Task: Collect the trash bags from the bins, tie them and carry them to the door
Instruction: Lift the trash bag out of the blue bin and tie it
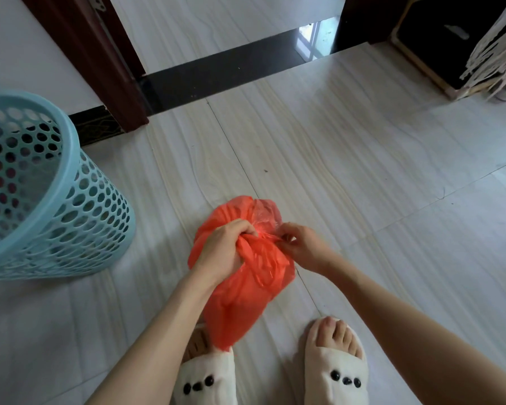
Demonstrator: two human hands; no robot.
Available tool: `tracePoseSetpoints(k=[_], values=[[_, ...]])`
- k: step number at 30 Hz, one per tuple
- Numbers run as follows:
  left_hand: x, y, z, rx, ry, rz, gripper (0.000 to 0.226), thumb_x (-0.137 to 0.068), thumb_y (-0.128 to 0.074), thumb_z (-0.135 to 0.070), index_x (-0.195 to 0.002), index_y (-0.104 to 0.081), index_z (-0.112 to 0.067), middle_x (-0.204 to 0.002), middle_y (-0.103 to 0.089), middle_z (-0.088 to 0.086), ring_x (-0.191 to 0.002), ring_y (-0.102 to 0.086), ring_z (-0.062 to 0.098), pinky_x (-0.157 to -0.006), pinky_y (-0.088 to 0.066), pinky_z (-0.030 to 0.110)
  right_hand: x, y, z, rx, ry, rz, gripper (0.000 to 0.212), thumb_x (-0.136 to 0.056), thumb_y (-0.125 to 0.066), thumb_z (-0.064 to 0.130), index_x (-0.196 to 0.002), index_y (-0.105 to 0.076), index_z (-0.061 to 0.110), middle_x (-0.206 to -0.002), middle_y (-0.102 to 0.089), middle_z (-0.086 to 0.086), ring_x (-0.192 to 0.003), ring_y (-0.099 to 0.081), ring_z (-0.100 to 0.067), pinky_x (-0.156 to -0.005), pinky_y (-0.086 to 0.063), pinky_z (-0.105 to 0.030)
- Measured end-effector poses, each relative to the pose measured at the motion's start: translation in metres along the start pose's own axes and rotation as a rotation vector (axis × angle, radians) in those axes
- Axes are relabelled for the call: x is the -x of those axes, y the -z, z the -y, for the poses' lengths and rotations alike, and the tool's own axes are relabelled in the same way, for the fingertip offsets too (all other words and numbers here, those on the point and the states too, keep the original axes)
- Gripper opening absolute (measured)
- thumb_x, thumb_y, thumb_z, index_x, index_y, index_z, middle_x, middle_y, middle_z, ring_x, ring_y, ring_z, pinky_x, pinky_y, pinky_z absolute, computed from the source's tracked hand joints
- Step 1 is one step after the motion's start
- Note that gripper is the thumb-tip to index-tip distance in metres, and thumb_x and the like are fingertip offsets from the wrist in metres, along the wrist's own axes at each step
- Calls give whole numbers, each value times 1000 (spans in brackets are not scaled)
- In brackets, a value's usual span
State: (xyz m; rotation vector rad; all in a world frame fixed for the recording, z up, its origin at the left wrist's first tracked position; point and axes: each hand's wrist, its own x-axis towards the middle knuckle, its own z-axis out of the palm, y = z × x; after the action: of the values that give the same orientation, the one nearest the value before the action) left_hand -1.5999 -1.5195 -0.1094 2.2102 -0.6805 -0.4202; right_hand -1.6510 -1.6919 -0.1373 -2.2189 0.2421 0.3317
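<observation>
We've got the orange trash bag (243,276) low-centre, hanging just above our slippers (332,372). Left hand (222,247) fist-grips the gathered neck; right hand (300,242) pinches a twisted strand at approx 3 o'clock of it. Thin, soft, prob light, slippery film — hold at the neck. Blue perforated bin (70,200) at 9 o'clock; reddish shapes show thru the holes, contents unclear.

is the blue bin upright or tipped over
Upright. The blue bin stands on its base on the floor, rim facing up; it only looks slanted through the wide-angle lens.
</observation>
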Motion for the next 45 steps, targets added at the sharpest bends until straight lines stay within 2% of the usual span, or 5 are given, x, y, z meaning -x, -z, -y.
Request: tracePoseSetpoints(k=[9,18,29,39,45], values=[[-5,4,7,151,141,-30,22,-69,-36,-24,-66,-56,-20,-73,-62,-5,-86,-64,30,-78,-50,41,7,1,7,-184,-16,-63,3,-80,-63,3,-77,-62,4,-70,-54,8,-67,-49,-6,-62,-38,-8],[-10,6,7,538,450,-319,23,-86,-48,6,-87,-62,-12,-81,-61,-9,-81,-59,8,-68,-44,3,12,-2,30,-164,15,-51,23,-81,-63,4,-66,-52,18,-63,-46,16,-58,-49,8,-59,-37,-4],[-15,8,2,1392,541,-433,40,-75,-21,21,-62,-40,-12,-71,-47,5,-68,-50,17,-69,-41,23,13,-6,26,-112,42,66,7,-79,-63,0,-84,-65,-4,-80,-57,-2,-72,-50,-13,-64,-39,-12],[-13,-1,-14,1207,435,-306,39,-70,-16,23,-61,-37,-8,-48,-49,-3,-56,-52,14,-60,-45,20,7,-9,52,-208,7,-129,33,-83,-65,28,-113,-60,16,-91,-56,7,-79,-52,-6,-65,-37,-4],[-10,-7,-8,1025,401,-239,23,-57,-35,5,-58,-48,-14,-51,-52,-8,-52,-52,6,-56,-44,15,1,-14,55,-382,-76,-114,13,-85,-62,18,-85,-68,6,-69,-56,5,-68,-49,-8,-59,-36,-11]])
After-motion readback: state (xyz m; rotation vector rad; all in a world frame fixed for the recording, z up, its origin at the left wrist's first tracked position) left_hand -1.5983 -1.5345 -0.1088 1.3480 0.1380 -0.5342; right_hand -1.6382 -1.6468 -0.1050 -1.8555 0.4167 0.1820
